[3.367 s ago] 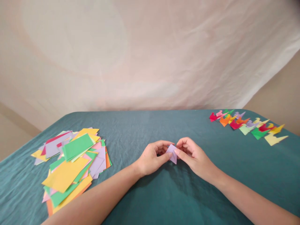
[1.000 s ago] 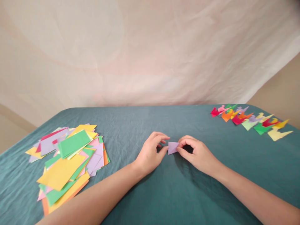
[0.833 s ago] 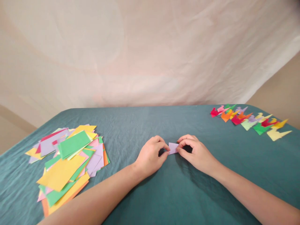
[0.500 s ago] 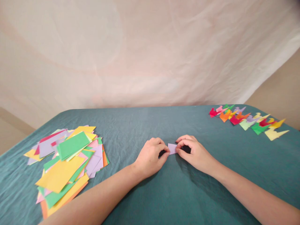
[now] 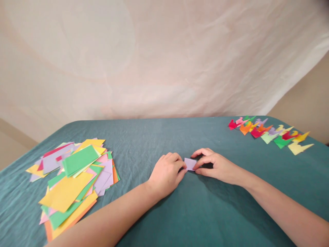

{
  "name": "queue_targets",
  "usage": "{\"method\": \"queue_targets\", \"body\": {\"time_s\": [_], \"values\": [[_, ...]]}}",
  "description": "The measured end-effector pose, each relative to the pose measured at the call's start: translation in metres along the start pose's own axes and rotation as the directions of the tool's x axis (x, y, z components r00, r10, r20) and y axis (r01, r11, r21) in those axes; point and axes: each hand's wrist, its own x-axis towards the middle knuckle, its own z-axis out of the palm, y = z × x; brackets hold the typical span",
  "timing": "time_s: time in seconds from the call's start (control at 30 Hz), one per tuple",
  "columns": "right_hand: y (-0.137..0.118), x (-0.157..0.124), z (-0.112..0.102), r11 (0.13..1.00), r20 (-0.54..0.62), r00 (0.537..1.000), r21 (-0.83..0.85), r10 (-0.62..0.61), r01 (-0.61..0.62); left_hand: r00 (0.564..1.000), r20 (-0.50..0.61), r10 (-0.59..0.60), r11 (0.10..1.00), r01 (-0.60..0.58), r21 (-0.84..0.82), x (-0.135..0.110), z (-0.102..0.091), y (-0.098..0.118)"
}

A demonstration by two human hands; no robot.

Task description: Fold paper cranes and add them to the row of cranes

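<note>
A small folded lilac paper piece (image 5: 190, 164) lies on the teal tablecloth (image 5: 164, 209) at the table's middle. My left hand (image 5: 167, 171) is curled, its fingertips pressing the piece's left edge. My right hand (image 5: 214, 166) pinches the piece's right edge between thumb and forefinger, knuckles low to the cloth. Both forearms reach in from the near edge.
A loose heap of coloured paper rectangles (image 5: 73, 180) covers the table's left side. A row of several folded paper pieces (image 5: 269, 133) in red, orange, green, lilac and yellow lies at the far right. A pale draped sheet (image 5: 159, 58) hangs behind the table.
The lilac piece went from held up between both hands to lying flat on the cloth. It looks smaller and squarer now, and both hands have lowered to press on it.
</note>
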Motion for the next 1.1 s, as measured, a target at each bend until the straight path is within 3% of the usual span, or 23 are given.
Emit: {"method": "queue_targets", "body": {"time_s": [0.23, 0.73, 1.1], "values": [[0.0, 0.001, -0.001, 1.0, 0.015, 1.0, 0.029, 0.008, -0.008, 0.996, 0.0, 0.085, 0.996, -0.085, 0.04, 0.001, 0.001, 0.001], [-0.008, 0.003, 0.014, 0.994, -0.137, 0.987, -0.057, 0.085, -0.093, 0.999, 0.014, 0.03, 1.0, -0.03, -0.005, 0.003, 0.001, 0.001], [-0.007, 0.005, 0.019, 0.993, -0.163, 0.985, -0.088, 0.065, -0.081, 0.993, 0.075, 0.092, 0.98, -0.104, 0.172, 0.001, 0.0, 0.005]]}}
